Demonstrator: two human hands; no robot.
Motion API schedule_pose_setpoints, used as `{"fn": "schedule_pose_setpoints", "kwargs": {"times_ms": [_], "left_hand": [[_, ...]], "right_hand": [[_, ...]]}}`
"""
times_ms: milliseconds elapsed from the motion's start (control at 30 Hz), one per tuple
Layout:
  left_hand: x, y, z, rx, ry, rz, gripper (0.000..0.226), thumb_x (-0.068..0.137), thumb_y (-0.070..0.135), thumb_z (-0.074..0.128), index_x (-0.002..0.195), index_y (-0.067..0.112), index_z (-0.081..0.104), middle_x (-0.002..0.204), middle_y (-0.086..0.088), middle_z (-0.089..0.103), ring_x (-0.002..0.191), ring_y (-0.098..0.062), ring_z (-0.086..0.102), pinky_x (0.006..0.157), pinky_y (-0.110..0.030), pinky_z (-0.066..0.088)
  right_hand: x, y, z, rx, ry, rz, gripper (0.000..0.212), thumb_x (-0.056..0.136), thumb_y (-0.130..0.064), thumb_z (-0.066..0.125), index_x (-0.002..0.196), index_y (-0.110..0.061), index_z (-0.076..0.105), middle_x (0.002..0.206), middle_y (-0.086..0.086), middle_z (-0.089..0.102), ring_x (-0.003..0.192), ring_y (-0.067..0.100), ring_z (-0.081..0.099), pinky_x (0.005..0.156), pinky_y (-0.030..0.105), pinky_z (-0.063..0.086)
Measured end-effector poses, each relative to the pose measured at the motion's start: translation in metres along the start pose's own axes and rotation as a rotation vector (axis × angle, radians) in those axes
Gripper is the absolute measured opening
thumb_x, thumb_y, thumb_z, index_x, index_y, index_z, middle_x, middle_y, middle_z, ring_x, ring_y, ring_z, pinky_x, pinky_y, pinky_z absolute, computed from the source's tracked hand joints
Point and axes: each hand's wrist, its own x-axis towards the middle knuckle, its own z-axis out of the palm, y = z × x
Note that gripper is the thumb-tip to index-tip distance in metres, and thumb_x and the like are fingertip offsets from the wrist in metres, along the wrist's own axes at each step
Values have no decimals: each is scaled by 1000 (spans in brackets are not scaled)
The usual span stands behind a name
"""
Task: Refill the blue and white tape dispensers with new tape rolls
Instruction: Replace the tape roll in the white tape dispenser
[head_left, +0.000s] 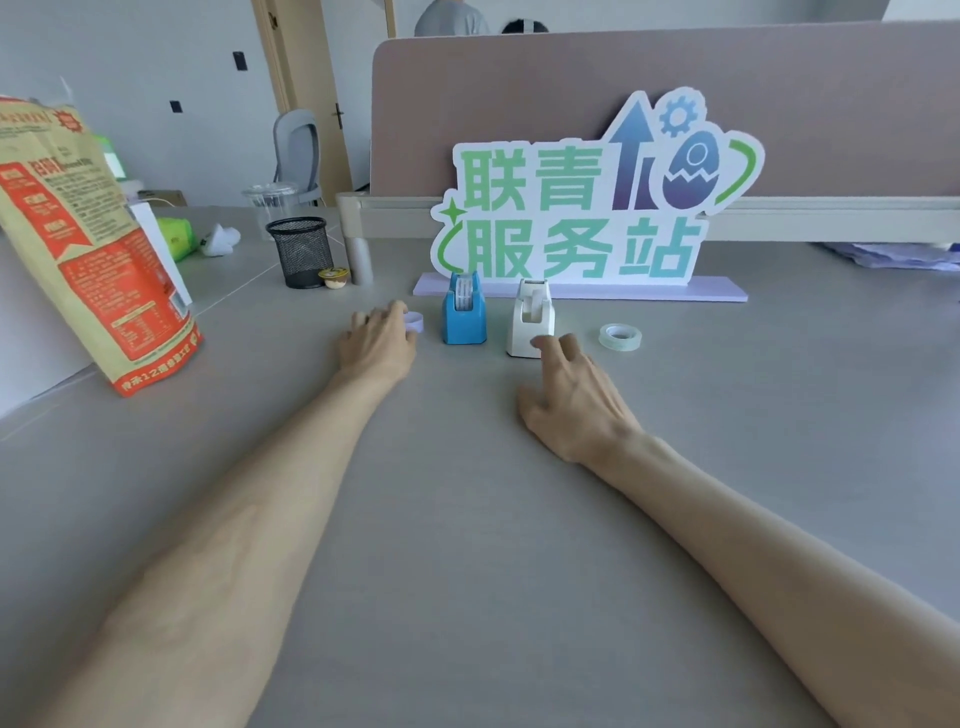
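A blue tape dispenser (464, 314) with a roll inside stands on the grey desk (467, 519), and a white tape dispenser (531, 317) stands just to its right. My left hand (376, 340) lies left of the blue one, fingers curled over a pale lilac tape roll (415, 321) that is partly hidden. My right hand (574, 397) rests on the desk with fingers spread, its fingertips touching the front base of the white dispenser. A clear tape roll (620, 336) lies flat to the right of the white dispenser, apart from my hand.
A cut-out sign (587, 208) on a lilac base stands right behind the dispensers, in front of a desk partition (519, 104). A black mesh pen cup (300, 252) and a small sauce cup (333, 278) sit back left. A large printed bag (88, 244) leans at left.
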Motion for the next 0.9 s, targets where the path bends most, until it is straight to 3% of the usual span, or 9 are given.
{"fn": "schedule_pose_setpoints", "kwargs": {"times_ms": [100,233,367,467,567,667,800,900], "left_hand": [[-18,2,0,-23,13,-12,49,94,24,45,139,12,34,140,-17,44,128,-37,38,100,-43,33],[-54,8,-4,-7,-24,84,44,95,22,40,137,9,37,137,-16,45,125,-34,37,99,-40,33],[-74,14,-10,-20,-76,173,37,97,23,36,132,14,44,138,-7,49,127,-27,38,100,-36,33],[-80,16,-15,-39,-113,214,32,98,24,35,126,15,49,136,-3,51,126,-24,39,99,-34,34],[-82,16,-19,-50,-130,215,30,98,25,36,123,16,51,135,-1,52,126,-23,40,97,-34,36],[-85,16,-22,-73,-124,237,28,97,24,38,121,17,52,133,2,54,124,-21,42,95,-33,37],[-93,20,-23,-127,-145,265,29,98,22,38,123,17,52,133,2,54,123,-21,43,96,-33,38],[-101,23,-23,-169,-152,273,32,97,16,36,125,16,51,134,1,54,124,-21,43,99,-35,38]], "right_hand": [[17,0,5,-4,84,42,60,89,-26,52,141,-12,26,128,17,37,114,38,43,91,42,44],[46,1,16,-14,116,100,85,88,-35,58,151,-13,5,145,17,25,123,40,41,92,43,44],[69,3,23,76,116,265,97,88,-40,59,151,-12,-10,144,19,35,119,40,50,88,44,45],[74,4,26,114,120,327,74,93,-35,46,150,-10,6,135,22,42,109,44,54,82,45,44],[70,5,24,200,148,352,42,94,-40,38,123,-9,37,118,21,51,103,45,56,75,42,39],[49,12,13,204,104,261,40,90,-42,46,113,-10,40,117,17,54,99,41,56,77,41,43],[-3,19,-10,251,-19,77,53,86,-34,60,127,-15,34,120,8,53,101,32,56,80,35,41],[-37,19,-25,352,-65,16,48,86,-30,59,125,-18,34,101,-5,55,86,14,56,74,27,38]]}}
